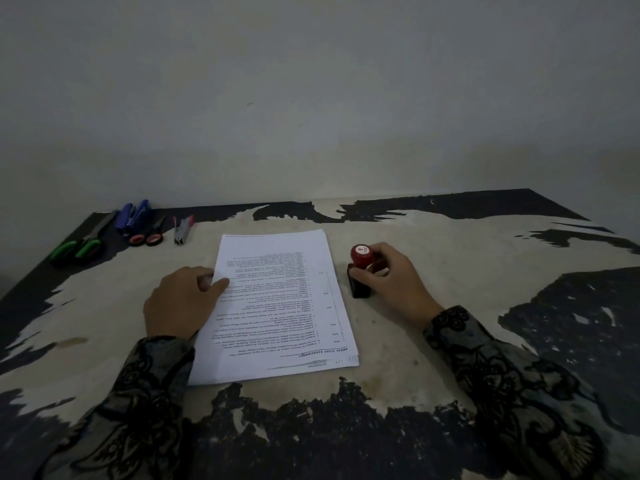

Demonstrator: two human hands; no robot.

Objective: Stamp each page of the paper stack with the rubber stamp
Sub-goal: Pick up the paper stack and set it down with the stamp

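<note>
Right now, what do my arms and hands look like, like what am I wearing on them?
Both arms wear long sleeves of dark patterned fabric, black floral and scroll motifs over a muted grey-brown ground, batik-like. The left sleeve and right sleeve both end at the wrist. The left hand and right hand are bare, no gloves; no watch shows.

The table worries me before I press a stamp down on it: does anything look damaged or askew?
Yes. The table has its dark surface layer peeled away across the middle, leaving ragged pale patches under the paper stack. The stack lies slightly turned, its print facing away from the person. The rubber stamp stands upright in the right hand.
</note>
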